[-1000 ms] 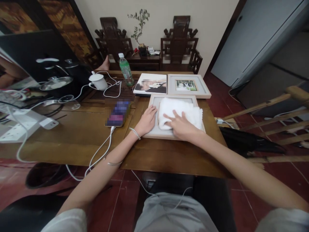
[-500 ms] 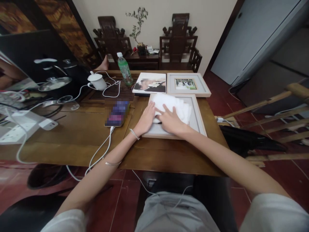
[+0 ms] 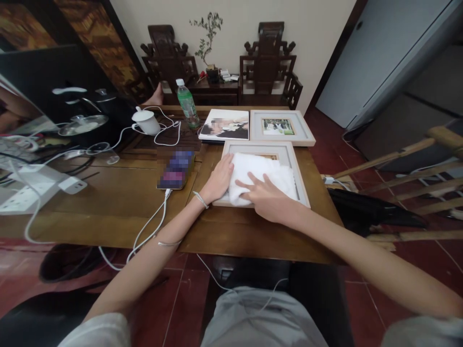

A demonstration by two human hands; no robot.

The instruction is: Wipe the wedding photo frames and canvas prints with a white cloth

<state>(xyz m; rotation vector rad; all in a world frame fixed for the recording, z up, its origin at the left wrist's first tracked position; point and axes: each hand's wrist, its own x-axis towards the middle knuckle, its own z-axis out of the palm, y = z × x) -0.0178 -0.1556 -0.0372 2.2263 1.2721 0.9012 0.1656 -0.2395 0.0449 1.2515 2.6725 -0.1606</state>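
My right grip (image 3: 269, 200) is spread open, its fingers pressing on a folded white cloth (image 3: 249, 166) without closing round it, while my left grip (image 3: 219, 180) lies with straightened fingers on the left edge of the pale picture frame (image 3: 300, 178) under the cloth, on the counter (image 3: 217, 231). Markings on the white-capped green bottle (image 3: 187, 103) are too blurred to read; near it, a lid hides the white mug's (image 3: 147, 123) inside.

Your right hand (image 3: 270, 197), fingers spread, is flat on a white cloth (image 3: 255, 166) partly covering a picture frame (image 3: 301, 177). Your left hand (image 3: 219, 180) contacts the frame's left side; phone (image 3: 176, 169) located left of that hand.
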